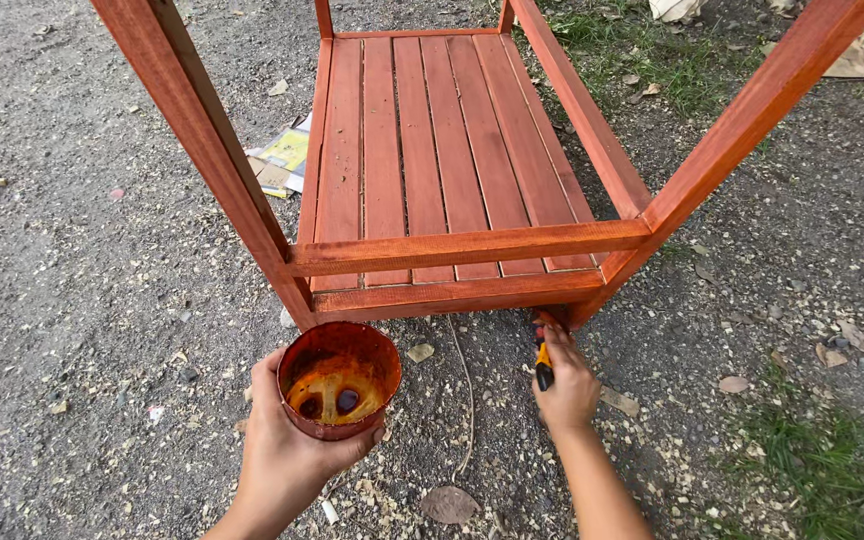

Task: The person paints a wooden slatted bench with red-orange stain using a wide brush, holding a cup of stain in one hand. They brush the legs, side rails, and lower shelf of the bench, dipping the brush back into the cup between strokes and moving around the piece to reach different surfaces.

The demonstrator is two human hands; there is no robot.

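Stain could have spilled: your left hand [287, 455] gripped the small round stain-coated cup [339, 379] tilted above the gravel ground [82, 300]. Your right hand [567, 385] was closed on the orange-handled brush [543, 360] under the upturned red-brown slatted wooden table [442, 160]; grit could have fouled the bristles or wet rail.

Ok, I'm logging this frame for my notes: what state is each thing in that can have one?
Wooden table: upside down on the ground, legs up, coated reddish-brown.
Cup: open, upright, stained orange inside, only a little liquid at the bottom.
Brush: gripped, tip at the table's lower edge.
Left hand: closed around the cup.
Right hand: closed on the brush.
Papers: lying flat on the gravel beside the table.
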